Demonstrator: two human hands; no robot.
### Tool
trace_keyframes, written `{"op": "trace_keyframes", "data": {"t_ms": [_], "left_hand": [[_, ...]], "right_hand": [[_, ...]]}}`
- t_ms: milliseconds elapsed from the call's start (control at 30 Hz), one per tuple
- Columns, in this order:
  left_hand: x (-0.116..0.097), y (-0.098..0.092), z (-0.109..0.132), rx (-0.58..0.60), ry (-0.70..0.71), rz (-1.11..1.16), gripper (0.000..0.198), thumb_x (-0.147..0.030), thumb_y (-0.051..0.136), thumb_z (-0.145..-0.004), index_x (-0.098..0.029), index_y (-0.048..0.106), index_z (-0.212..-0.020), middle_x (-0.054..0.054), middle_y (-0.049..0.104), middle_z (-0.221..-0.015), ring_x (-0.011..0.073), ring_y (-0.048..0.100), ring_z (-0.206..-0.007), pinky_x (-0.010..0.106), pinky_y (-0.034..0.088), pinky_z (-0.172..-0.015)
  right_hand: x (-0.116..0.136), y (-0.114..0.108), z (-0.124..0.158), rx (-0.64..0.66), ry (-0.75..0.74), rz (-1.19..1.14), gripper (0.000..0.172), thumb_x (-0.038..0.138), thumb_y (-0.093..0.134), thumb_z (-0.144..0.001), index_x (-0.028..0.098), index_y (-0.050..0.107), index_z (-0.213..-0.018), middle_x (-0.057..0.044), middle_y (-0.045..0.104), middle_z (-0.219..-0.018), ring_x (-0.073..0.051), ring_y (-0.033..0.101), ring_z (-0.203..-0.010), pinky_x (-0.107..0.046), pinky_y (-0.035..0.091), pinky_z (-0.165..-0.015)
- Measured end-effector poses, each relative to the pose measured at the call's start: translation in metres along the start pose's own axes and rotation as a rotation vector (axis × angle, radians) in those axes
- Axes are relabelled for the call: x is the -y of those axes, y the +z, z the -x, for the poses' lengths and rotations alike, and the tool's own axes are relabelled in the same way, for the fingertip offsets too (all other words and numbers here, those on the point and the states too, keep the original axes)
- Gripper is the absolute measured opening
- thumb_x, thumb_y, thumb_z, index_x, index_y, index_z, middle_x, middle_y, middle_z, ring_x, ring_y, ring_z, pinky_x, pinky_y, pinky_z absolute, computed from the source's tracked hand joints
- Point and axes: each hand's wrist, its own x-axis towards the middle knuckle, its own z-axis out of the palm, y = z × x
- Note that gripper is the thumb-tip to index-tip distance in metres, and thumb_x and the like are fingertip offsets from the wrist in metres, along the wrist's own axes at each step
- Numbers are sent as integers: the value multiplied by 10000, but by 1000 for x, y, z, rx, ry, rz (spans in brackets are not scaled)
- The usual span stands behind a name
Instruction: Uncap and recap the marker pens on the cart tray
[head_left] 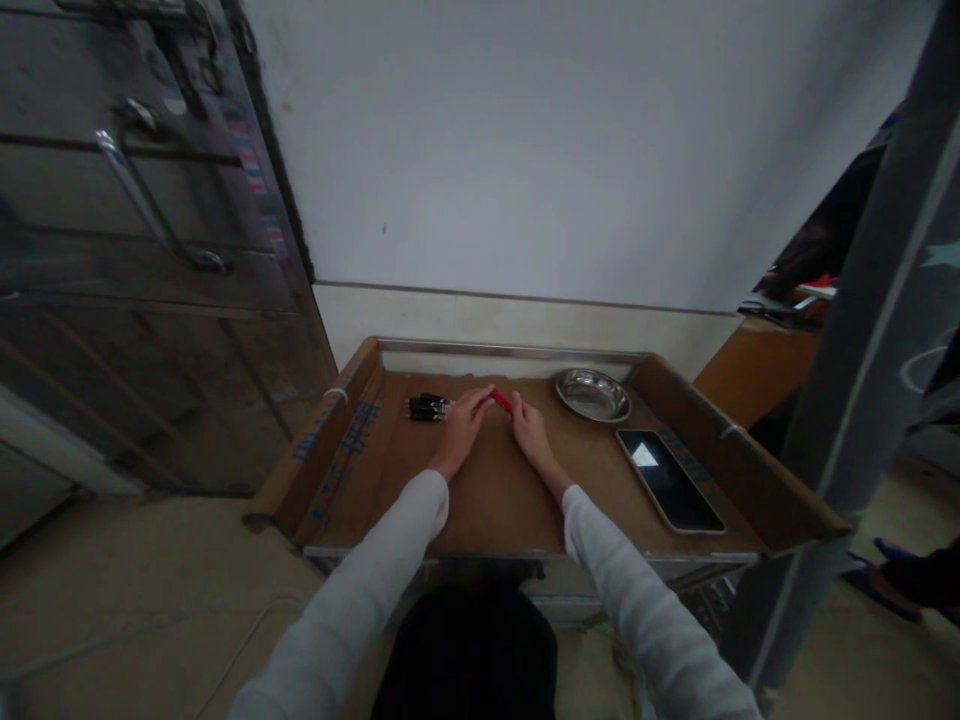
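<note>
A small, slim red piece (pixel 501 401) spans the gap between my two hands above the cardboard-lined table (pixel 495 500); its exact kind is too small to make out. My left hand (pixel 468 420) has its fingers closed at the piece's left end. At the other end, my right hand (pixel 531 428) pinches it between thumb and fingers. Just left of my left hand lies a bunch of black pen-like sticks (pixel 429 407), partly hidden by that hand. To the right of my right hand stands a round, shallow metal bowl (pixel 593 395).
A phone (pixel 671 481) lies at the table's right side. Raised cardboard flaps (pixel 739 450) edge the table left and right. Behind it is a white wall (pixel 525 150), with a metal door (pixel 142 230) at the left and a grey post (pixel 862 330) at the right. Another person's feet (pixel 889 580) show far right.
</note>
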Motion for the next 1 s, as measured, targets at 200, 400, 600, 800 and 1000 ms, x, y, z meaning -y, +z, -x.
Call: {"op": "trace_keyframes", "data": {"t_ms": [200, 400, 600, 800, 1000], "left_hand": [[-4, 2, 3, 78, -67, 106, 217, -341, 570, -834, -172, 559, -969, 46, 670, -917, 144, 656, -815, 298, 535, -757], [-4, 2, -3, -117, -158, 176, 199, -333, 577, -822, -171, 548, -934, 41, 645, -882, 128, 633, -800, 270, 516, -739], [6, -9, -10, -276, -212, 133, 231, -307, 506, -862, -161, 566, -1031, 68, 649, -954, 141, 621, -839, 272, 507, -745], [13, -16, -6, 31, -59, -237, 203, -152, 472, -859, -159, 601, -1015, 80, 627, -1006, 175, 596, -940, 317, 471, -855], [13, -14, -2, 269, 28, -508, 215, -128, 450, -861, -174, 623, -978, 78, 635, -961, 212, 560, -946, 369, 436, -888]], "right_hand": [[3, 0, -1, 109, 69, -270, 579, 712, 359, -757, 187, 454, -530, 39, 434, -475, -88, 377, -446, -221, 274, -454], [6, -8, -5, 196, 297, -610, 471, 636, 512, -701, 168, 565, -712, 71, 447, -445, -53, 284, -328, -206, 152, -347], [-3, -14, -10, 200, 354, -775, 336, 462, 586, -713, 135, 637, -773, -3, 600, -598, -59, 439, -449, -192, 311, -429], [-12, -13, -11, 134, 197, -468, 316, 323, 505, -778, 122, 652, -973, -48, 656, -745, -97, 524, -550, -226, 406, -528], [1, -8, 5, 293, -330, 38, 309, 203, 428, -849, 210, 621, -1090, -54, 654, -1099, -160, 589, -1009, -314, 430, -908]]}}
